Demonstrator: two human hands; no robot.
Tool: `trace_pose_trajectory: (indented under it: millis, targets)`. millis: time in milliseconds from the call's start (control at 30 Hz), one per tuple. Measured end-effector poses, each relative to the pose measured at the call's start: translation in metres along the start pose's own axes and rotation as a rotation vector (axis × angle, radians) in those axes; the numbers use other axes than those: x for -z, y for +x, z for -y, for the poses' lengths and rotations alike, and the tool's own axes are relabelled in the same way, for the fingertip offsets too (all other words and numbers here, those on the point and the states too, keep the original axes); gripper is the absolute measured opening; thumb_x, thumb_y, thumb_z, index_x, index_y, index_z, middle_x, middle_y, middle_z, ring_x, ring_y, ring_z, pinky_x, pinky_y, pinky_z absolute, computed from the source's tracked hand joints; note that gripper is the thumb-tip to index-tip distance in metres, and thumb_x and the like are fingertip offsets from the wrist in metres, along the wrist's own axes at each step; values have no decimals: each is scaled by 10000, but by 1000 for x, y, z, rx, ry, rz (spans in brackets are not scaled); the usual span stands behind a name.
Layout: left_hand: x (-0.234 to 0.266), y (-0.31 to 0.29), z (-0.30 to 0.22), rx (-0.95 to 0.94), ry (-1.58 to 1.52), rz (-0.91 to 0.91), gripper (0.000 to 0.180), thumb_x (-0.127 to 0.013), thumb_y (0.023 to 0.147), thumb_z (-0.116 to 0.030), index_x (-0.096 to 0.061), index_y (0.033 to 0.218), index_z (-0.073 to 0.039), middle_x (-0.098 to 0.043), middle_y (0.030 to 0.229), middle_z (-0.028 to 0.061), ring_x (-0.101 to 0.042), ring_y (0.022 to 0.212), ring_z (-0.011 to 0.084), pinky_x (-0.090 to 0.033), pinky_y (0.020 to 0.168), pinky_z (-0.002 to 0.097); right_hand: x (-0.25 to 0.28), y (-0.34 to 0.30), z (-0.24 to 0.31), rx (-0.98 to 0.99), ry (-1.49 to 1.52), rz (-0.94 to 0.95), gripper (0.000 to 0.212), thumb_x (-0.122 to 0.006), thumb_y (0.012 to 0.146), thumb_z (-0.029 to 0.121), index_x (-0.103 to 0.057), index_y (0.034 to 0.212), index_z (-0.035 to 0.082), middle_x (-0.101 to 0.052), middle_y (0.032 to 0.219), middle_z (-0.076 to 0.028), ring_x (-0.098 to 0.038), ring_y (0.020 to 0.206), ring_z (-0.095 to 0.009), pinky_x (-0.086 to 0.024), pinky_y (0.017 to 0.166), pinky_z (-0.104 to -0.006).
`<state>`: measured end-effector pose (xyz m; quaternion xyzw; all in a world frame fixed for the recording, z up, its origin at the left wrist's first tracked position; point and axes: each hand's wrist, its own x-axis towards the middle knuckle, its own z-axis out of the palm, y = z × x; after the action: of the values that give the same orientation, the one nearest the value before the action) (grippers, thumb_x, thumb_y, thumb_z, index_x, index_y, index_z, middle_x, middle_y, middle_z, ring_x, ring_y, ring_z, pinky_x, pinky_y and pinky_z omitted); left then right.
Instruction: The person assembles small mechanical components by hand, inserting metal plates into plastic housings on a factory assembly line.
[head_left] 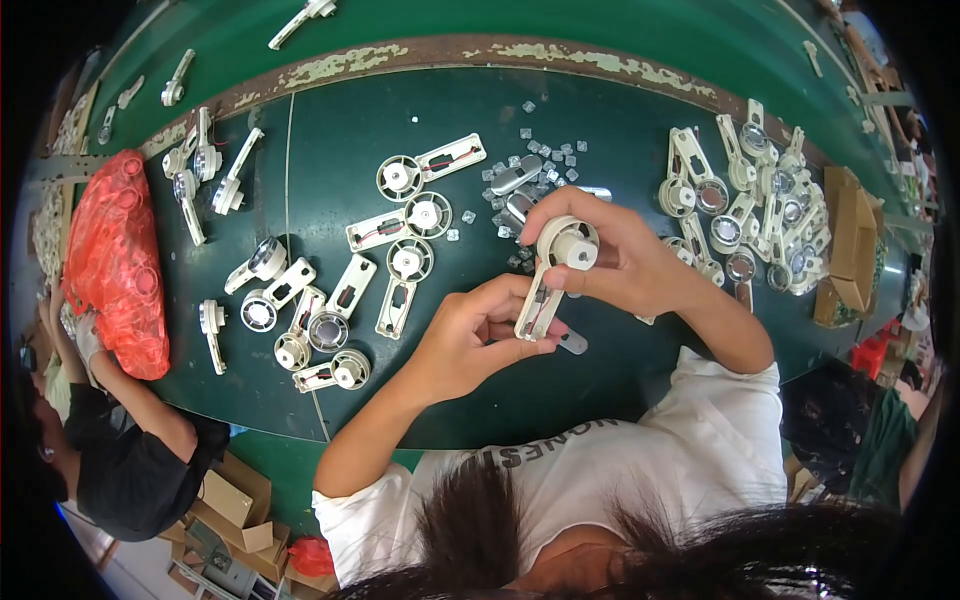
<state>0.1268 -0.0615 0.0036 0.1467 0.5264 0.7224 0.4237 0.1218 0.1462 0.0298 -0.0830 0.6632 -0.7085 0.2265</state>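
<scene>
Two hands point(470, 335) point(635, 255) | grip: holding white fan part point(567, 240) | shirt point(700, 430): dark lettering point(556, 446) (across chest)

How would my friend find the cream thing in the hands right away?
Start with the dark green table, then find the left hand and right hand above it. Between them is a cream part with a round head on top and a narrow handle slanting down. Similar parts lie scattered around, but this one is held up in the fingers.
</scene>
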Motion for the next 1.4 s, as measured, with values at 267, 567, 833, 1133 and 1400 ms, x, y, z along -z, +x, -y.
trace_pose_trajectory:
  millis: [267,567,833,1133,1400]
  targets:
    - [-1,-3,-1,-2,-62,-14,432,-641,779,84,-476,1175,37,-652,918,137,-643,869,185,-521,803,313,0,1,-7,15,63,5,327,-622,866,169,-477,1135,51,-500,942,-12,-482,838,-65,-416,691,-220]
    - [-1,-2,6,-173,230,8,622,-676,782,18,-379,1329,21,-639,914,103,-639,797,158,-519,725,286,1,-1,12,63,-230,59,348,-606,861,147,-466,1160,33,-467,1046,-46,-466,906,-104,-385,783,-232]
    - [-4,-7,-7,-121,646,-369,562,-729,766,-105,-460,1258,-62,-615,733,64,-584,569,129,-465,509,248,115,123,63,-236,-704,-289,345,-664,814,277,-561,1094,105,-607,888,-55,-577,792,-155,-464,688,-276]
    - [6,-2,-7,-414,1226,-411,283,-717,736,-142,-612,983,-53,-529,707,49,-554,608,205,-464,516,311,257,230,10,353,-1399,-1082,422,-637,754,110,-506,1150,48,-555,1003,-210,-478,1069,-384,-355,981,-431]
    - [0,-12,3,-371,1439,-195,324,-716,672,-140,-577,951,-51,-503,857,55,-524,762,217,-488,551,297,36,58,-3,661,-1435,-241,147,-670,741,140,-655,870,73,-508,801,-23,-493,790,-203,-380,715,-328]
